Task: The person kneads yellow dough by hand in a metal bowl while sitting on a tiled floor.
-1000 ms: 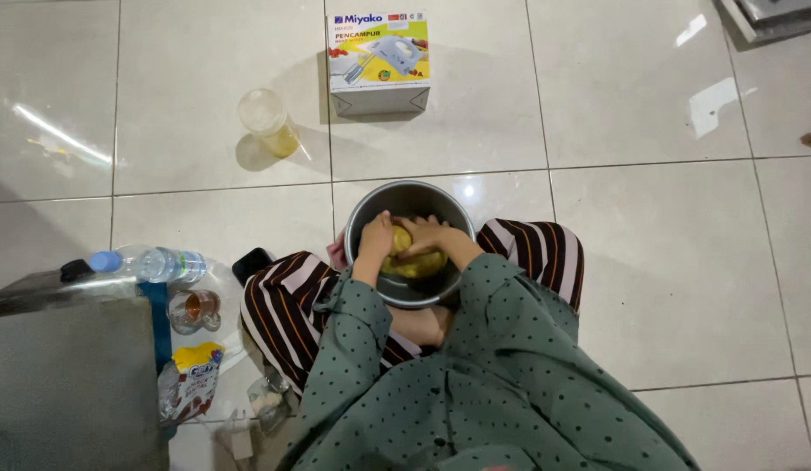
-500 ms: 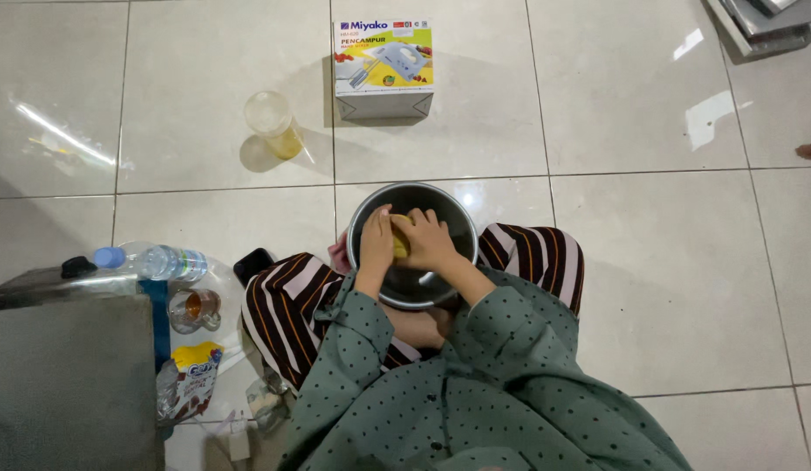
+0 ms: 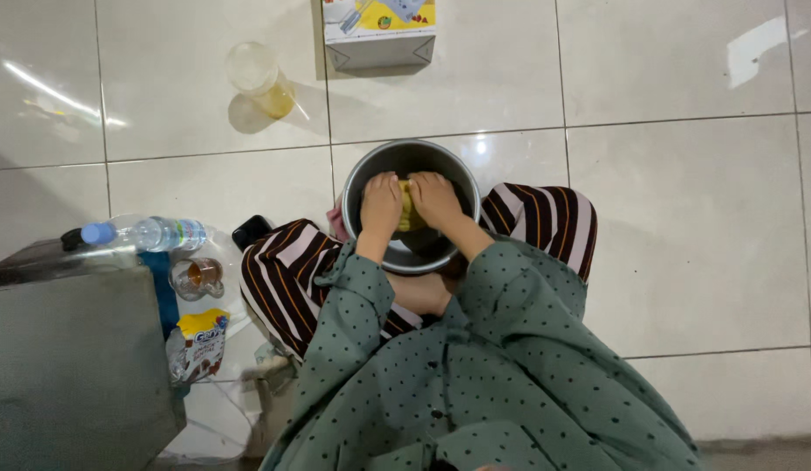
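Observation:
A round metal bowl (image 3: 440,161) rests between my crossed legs on the tiled floor. Inside it lies a lump of yellow dough (image 3: 410,209). My left hand (image 3: 381,202) presses on the dough's left side and my right hand (image 3: 435,199) covers its right side, so only a narrow strip of yellow shows between them. Both hands are curled down onto the dough. My green dotted sleeves reach to the wrists.
A cardboard box (image 3: 379,35) stands on the floor beyond the bowl. A clear cup with yellow liquid (image 3: 259,78) lies at upper left. At left are a plastic water bottle (image 3: 148,234), a small glass (image 3: 196,277), a foil packet (image 3: 198,342) and a grey metal surface (image 3: 65,366).
My hands have shifted together over the dough, covering more of it. The view has moved so the box now sits at the top edge.

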